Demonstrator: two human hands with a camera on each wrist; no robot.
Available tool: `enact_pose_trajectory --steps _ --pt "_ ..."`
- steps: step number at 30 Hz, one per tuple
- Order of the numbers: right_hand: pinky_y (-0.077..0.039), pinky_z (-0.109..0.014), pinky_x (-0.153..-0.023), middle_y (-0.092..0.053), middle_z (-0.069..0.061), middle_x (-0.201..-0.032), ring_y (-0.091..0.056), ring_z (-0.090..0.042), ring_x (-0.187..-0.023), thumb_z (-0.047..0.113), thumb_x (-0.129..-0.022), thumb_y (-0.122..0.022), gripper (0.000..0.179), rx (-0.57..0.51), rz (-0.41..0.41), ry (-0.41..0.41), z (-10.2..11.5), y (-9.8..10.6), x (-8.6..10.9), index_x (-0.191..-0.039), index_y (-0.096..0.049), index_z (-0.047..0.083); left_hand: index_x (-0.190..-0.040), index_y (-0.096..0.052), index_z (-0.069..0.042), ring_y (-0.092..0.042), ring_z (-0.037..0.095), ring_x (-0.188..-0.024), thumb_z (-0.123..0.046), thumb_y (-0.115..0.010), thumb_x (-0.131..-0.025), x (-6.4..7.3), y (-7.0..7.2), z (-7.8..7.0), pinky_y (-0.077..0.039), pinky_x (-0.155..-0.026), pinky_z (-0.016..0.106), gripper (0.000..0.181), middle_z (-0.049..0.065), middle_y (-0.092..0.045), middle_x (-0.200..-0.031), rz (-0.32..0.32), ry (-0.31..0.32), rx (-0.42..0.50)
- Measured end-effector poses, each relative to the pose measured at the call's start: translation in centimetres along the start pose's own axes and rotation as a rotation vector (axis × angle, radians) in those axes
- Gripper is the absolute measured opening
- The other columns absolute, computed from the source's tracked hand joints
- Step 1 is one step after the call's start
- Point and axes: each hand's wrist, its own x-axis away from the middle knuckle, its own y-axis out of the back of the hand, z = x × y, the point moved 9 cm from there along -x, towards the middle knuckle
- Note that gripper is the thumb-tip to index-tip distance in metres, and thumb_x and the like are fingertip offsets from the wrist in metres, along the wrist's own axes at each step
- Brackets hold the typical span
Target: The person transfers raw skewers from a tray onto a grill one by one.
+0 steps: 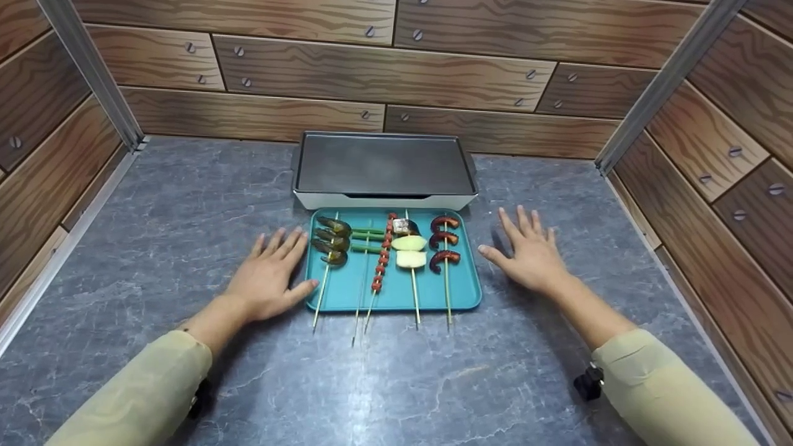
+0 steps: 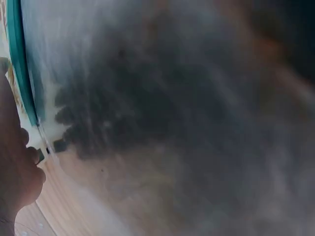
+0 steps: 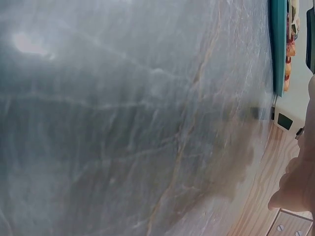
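Note:
A teal tray (image 1: 390, 300) holds several skewers side by side. From left to right they carry dark olive curled pieces (image 1: 332, 238), green stalks (image 1: 367, 234), small red chunks (image 1: 381, 260), a dark-and-silver piece above pale slices (image 1: 410, 259), and dark red curled tentacle-like pieces (image 1: 444, 238). My left hand (image 1: 269, 272) lies flat with fingers extended at the tray's left edge, its thumb tip over or against the rim; which one I cannot tell. To the tray's right, apart from it, my right hand (image 1: 526, 254) is spread with straight fingers. Both hands are empty.
Directly behind the tray stands a flat electric griddle (image 1: 384, 164) with a dark plate and a white base. Wood-patterned panels (image 1: 384, 68) enclose the grey marbled tabletop (image 1: 396, 384) at the back and sides. The skewers' stick ends overhang the tray's front rim.

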Motion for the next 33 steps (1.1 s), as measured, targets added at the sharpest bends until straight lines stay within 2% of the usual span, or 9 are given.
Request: enact_pose_trajectory --steps 5,12,20,28,33 --pt "0.007 -0.076 -0.121 0.003 -0.023 -0.175 0.009 -0.049 -0.159 0.079 -0.099 -0.044 0.101 -0.007 -0.006 0.003 0.3 0.0 0.3 -0.173 -0.012 0.017 -0.167 -0.029 -0.003 -0.021 0.043 -0.159 -0.06 -0.05 -0.105 0.4 -0.4 -0.7 -0.008 -0.13 0.06 0.087 0.017 -0.026 -0.173 -0.004 -0.038 0.0" --pt "0.005 -0.077 -0.121 0.002 -0.023 -0.176 0.008 -0.049 -0.159 0.078 -0.1 -0.044 0.1 -0.013 -0.006 0.018 0.8 0.0 0.4 -0.173 -0.012 0.018 -0.166 -0.034 -0.003 -0.023 0.042 -0.159 -0.058 -0.049 -0.106 0.5 -0.8 -1.0 -0.009 -0.131 0.058 0.083 0.018 -0.029 -0.172 0.002 -0.049 -0.006" --pt "0.0 -0.075 -0.124 -0.001 -0.023 -0.176 0.004 -0.049 -0.16 0.077 -0.101 -0.044 0.098 -0.01 -0.005 0.034 1.5 -0.1 0.8 -0.173 -0.013 0.018 -0.164 -0.039 -0.004 -0.029 0.045 -0.156 -0.056 -0.049 -0.107 0.6 -1.0 -1.3 -0.017 -0.13 0.059 0.078 0.02 -0.032 -0.17 0.005 -0.071 -0.001" --pt "0.0 -0.072 -0.125 -0.001 -0.021 -0.176 0.005 -0.047 -0.16 0.078 -0.1 -0.042 0.098 0.002 0.005 0.04 2.8 -0.7 1.5 -0.173 -0.011 0.02 -0.166 -0.035 -0.006 -0.029 0.045 -0.156 -0.056 -0.046 -0.108 0.6 -1.4 -1.1 -0.02 -0.129 0.061 0.077 0.018 -0.028 -0.172 0.013 -0.069 0.022" --pt "-0.005 -0.07 -0.126 -0.006 -0.022 -0.176 -0.002 -0.048 -0.16 0.077 -0.101 -0.044 0.098 -0.048 -0.013 0.043 4.0 -1.1 2.3 -0.172 -0.017 0.015 -0.167 -0.033 -0.007 -0.027 0.043 -0.157 -0.057 -0.044 -0.109 0.8 -1.8 -1.0 -0.019 -0.129 0.06 0.077 0.017 -0.024 -0.173 0.01 -0.063 0.026"
